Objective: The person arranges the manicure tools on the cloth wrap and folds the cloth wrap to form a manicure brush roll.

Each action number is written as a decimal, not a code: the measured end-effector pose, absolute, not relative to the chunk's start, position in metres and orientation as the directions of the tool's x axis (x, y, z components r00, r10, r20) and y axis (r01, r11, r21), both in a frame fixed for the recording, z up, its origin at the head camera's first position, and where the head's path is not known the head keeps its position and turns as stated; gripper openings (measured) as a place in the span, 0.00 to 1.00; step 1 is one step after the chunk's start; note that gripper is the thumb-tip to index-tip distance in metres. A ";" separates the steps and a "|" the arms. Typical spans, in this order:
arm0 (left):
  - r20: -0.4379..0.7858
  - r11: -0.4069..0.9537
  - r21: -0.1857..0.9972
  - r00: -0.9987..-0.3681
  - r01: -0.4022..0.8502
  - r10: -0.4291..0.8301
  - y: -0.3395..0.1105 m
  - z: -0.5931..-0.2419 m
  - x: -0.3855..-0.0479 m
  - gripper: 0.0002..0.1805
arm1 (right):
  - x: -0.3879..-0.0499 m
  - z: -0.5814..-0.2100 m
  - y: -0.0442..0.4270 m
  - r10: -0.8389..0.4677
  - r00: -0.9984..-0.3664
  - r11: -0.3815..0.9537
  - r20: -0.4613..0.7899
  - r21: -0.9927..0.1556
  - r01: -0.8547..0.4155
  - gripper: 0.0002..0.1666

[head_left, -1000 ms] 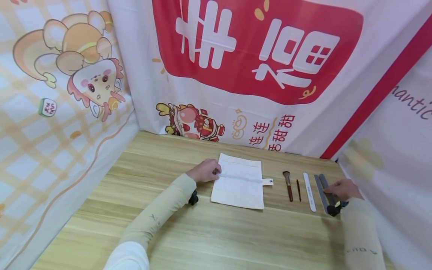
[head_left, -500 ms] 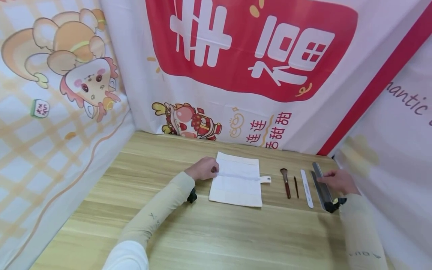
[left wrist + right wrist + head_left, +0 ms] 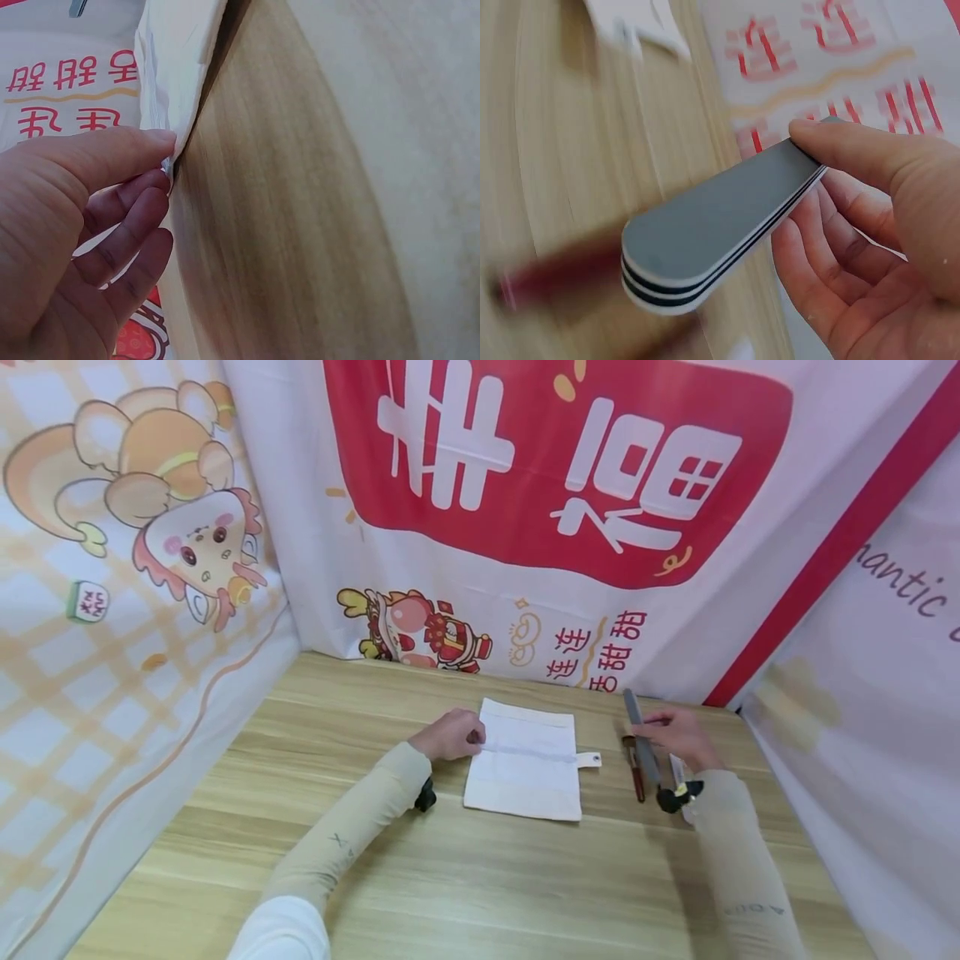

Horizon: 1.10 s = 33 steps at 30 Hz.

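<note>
My left hand pinches the left edge of a white fabric roll-up pouch, spread open on the table. In the left wrist view, the thumb lies on the edge of the pouch with fingers curled beneath. My right hand holds grey nail files above the table, to the right of the pouch. In the right wrist view, two grey nail files appear stacked, held near one end between thumb and fingers. Beneath them lies a brush with a red-brown handle. A white nail file is partly hidden by the right hand.
A snap strap sticks out from the pouch's right side. The wooden table is bounded by printed cloth hangings at the back and sides. The thin dark tool seen earlier is hidden in the head view.
My right hand has picked up the grey nail files from the far right of the table and carried them left over the brush. The left hand stays at the pouch's edge.
</note>
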State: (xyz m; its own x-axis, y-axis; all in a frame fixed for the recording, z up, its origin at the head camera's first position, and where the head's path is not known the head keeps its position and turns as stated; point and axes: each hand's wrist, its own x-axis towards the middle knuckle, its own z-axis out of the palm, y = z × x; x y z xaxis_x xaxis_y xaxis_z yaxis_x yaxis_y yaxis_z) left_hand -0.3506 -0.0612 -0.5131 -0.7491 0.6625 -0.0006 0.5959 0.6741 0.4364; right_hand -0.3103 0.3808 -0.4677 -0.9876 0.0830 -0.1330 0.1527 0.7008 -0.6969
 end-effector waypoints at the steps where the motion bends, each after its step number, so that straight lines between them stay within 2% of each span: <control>1: -0.003 0.675 0.442 -0.751 0.591 0.660 -0.062 -0.513 -0.351 0.03 | -0.314 -0.469 0.371 0.083 -0.987 0.673 -0.136 -0.723 0.156 0.34; 7: -0.004 0.670 0.450 -0.749 0.591 0.663 -0.060 -0.519 -0.355 0.03 | -0.331 -0.476 0.316 0.037 -0.990 0.502 -0.136 -0.854 0.137 0.32; 15: -0.016 0.676 0.451 -0.752 0.583 0.659 -0.063 -0.518 -0.357 0.03 | -0.353 -0.479 0.241 0.054 -0.993 0.355 -0.110 -0.927 0.122 0.24; 21: -0.017 0.672 0.473 -0.756 0.570 0.654 -0.064 -0.515 -0.355 0.02 | -0.366 -0.497 0.199 0.108 -0.992 0.202 -0.058 -0.976 0.079 0.21; 29: 0.001 0.652 0.491 -0.749 0.578 0.663 -0.062 -0.516 -0.355 0.04 | -0.375 -0.519 0.168 0.232 -0.972 0.033 0.022 -0.999 -0.015 0.19; 33: -0.003 0.654 0.518 -0.763 0.551 0.646 -0.064 -0.514 -0.355 0.05 | -0.377 -0.522 0.155 0.265 -0.964 0.006 0.024 -1.000 -0.024 0.18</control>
